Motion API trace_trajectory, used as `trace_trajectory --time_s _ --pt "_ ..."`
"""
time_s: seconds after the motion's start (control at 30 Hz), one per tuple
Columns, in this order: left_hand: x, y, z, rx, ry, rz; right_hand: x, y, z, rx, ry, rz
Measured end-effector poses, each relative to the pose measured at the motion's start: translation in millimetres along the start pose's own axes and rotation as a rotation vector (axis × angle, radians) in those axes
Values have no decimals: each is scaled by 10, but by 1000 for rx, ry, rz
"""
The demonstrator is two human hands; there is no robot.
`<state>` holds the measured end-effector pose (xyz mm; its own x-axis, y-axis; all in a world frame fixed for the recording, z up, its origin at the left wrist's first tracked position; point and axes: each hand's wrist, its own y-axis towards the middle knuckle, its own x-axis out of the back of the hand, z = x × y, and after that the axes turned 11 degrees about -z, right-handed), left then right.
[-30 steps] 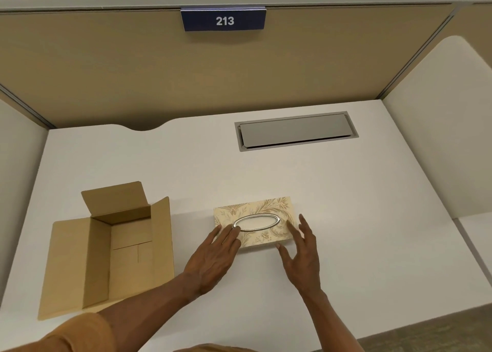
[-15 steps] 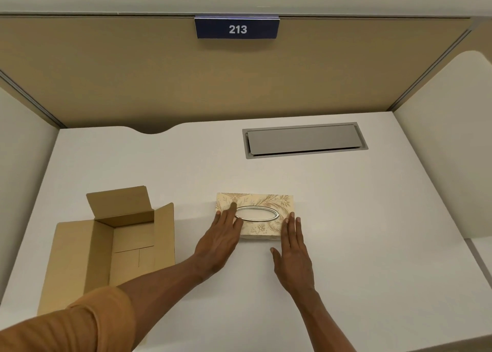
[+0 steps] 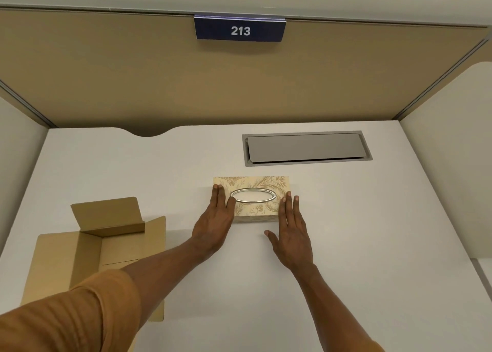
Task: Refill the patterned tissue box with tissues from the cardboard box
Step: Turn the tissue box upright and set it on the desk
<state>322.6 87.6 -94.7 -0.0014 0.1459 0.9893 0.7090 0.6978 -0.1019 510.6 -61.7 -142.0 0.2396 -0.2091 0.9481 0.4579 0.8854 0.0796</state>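
The patterned tissue box lies flat at the middle of the white desk, its silver-rimmed oval opening facing up with no tissue showing. My left hand rests flat on the box's left end, fingers straight and together. My right hand lies flat against the right end, its fingertips at the top edge. The open cardboard box sits at the front left with its flaps spread. What I see of its inside is bare, and my left arm covers part of it.
A grey cable hatch is set into the desk behind the tissue box. Tan partition walls close the back, with a blue "213" sign on top. Pale side dividers stand left and right.
The tissue box has slid away from me and turned square to the desk. Both hands went forward with it and flattened onto its two ends.
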Motion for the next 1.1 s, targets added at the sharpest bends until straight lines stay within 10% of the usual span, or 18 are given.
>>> trace_trajectory --time_s 1.1 --pt "210 583 297 4 -123 5 129 722 54 7 -76 40"
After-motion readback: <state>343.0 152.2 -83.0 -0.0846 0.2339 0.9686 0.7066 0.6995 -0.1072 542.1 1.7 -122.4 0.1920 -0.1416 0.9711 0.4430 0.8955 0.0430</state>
